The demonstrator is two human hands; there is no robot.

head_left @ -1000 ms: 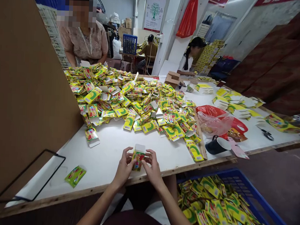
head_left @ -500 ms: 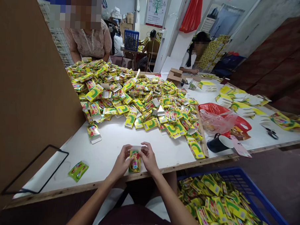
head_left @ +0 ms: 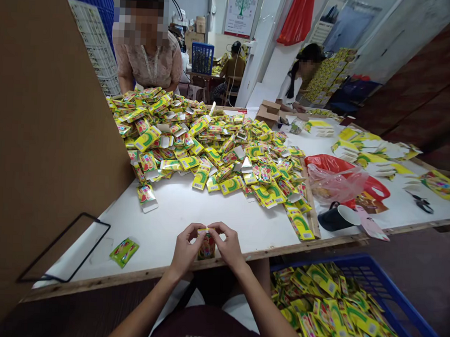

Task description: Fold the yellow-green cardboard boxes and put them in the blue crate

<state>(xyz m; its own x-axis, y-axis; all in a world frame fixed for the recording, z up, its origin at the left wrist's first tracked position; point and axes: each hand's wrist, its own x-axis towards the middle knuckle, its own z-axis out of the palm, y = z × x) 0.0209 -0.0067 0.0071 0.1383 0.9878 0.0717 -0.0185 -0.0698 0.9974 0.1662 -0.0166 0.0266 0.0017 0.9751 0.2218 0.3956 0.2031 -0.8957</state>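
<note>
While fingertips crowd its top, the box (head_left: 206, 248) sits at the table's edge

Here's the box, printed face toward us, held between the hands; the left hand (head_left: 186, 242) has a narrow pinch at the top's left side, the right hand (head_left: 227, 242) mirrors it, thumbs nearly meeting; whether the base touches the table (head_left: 171, 208), I can't tell. The risk, I'd say, is thin card: too much thumb pressure could crease the top; an uneven pull could twist the walls; a slack pinch this near the edge could let the box fall! Just left, a green sachet (head_left: 124, 252) lies flat, exposed to a stray forearm; beyond, the pile (head_left: 211, 153) looks loose, so a knock could send its front slithering down; at right, the mug (head_left: 336, 219) stands near the edge, an elbow's bump from trouble; below it, the crate (head_left: 398, 305) is heaped, and a nudge might spill its top packs (head_left: 338, 305).
</note>
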